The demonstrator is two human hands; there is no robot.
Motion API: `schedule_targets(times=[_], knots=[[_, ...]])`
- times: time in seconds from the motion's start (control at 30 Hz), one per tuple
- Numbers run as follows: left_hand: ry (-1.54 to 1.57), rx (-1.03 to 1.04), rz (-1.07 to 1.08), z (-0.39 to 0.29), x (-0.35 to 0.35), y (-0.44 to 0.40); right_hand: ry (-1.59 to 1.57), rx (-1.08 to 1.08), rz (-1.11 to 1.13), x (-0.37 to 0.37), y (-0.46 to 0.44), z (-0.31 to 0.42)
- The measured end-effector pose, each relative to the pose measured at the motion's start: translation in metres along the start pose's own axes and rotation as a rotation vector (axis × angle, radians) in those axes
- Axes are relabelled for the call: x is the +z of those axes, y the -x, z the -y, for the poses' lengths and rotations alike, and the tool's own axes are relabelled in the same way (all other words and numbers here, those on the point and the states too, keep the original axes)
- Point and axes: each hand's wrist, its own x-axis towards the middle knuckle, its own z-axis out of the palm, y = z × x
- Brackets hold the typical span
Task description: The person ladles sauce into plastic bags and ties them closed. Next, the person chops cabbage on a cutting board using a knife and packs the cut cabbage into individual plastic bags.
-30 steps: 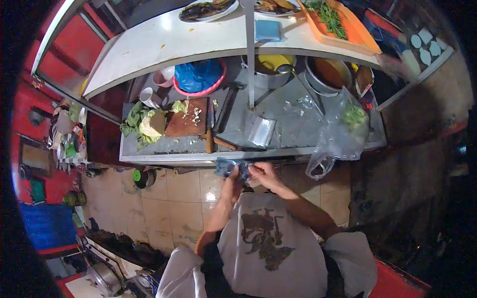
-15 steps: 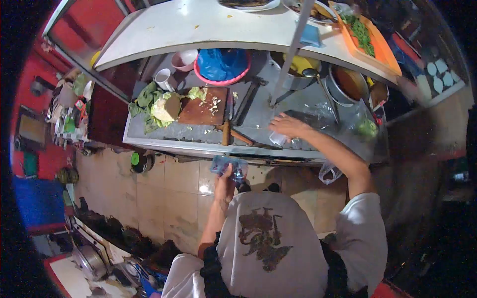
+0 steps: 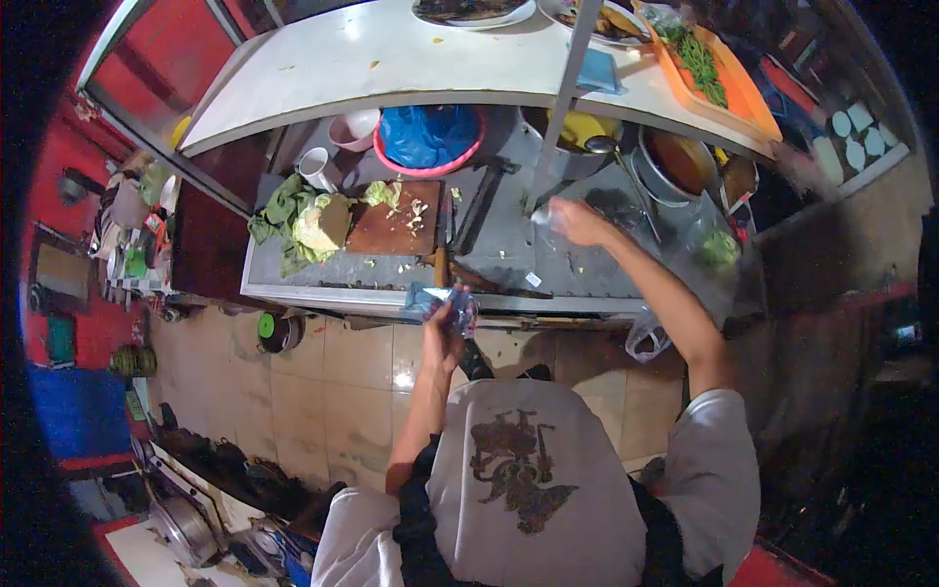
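My left hand (image 3: 445,328) is closed on a clear bluish plastic bag (image 3: 421,299) in front of the counter's near edge. Over the grey metal counter (image 3: 504,264), my right hand (image 3: 577,223) grips a clear plastic packet (image 3: 548,217), partly hidden by its fingers. A small white packet (image 3: 533,280) lies near the edge between the hands. To the left are a wooden board (image 3: 396,230) with cabbage scraps, a cut cabbage (image 3: 320,228) and a brown handle (image 3: 440,267).
A pot with yellow contents (image 3: 587,132) and a pot of brown sauce (image 3: 675,164) stand behind my right hand, a ladle (image 3: 600,145) between them. A pink basket (image 3: 430,161) holds a blue bag. An orange tray (image 3: 753,119) rests on the white shelf (image 3: 323,73).
My right hand left the bag at my left hand and reached over the counter. It has since lifted the clear packet and moved slightly back; the small white packet now shows.
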Motion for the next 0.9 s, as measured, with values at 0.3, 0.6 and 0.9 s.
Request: schedule_targets(times=[0.3,0.6,0.9], knots=[[0.049,-0.071,0.035,-0.003,0.039,-0.024,-1.818,0.609,-0.365,-0.002,0.045,0.051],[0.113,-0.148,0.038,0.009,0.058,-0.022,-1.725,0.416,0.014,0.136,0.203,0.171],[-0.186,-0.086,0.064,0.038,0.090,-0.013,-2.302,0.348,0.281,0.031,0.162,0.175]])
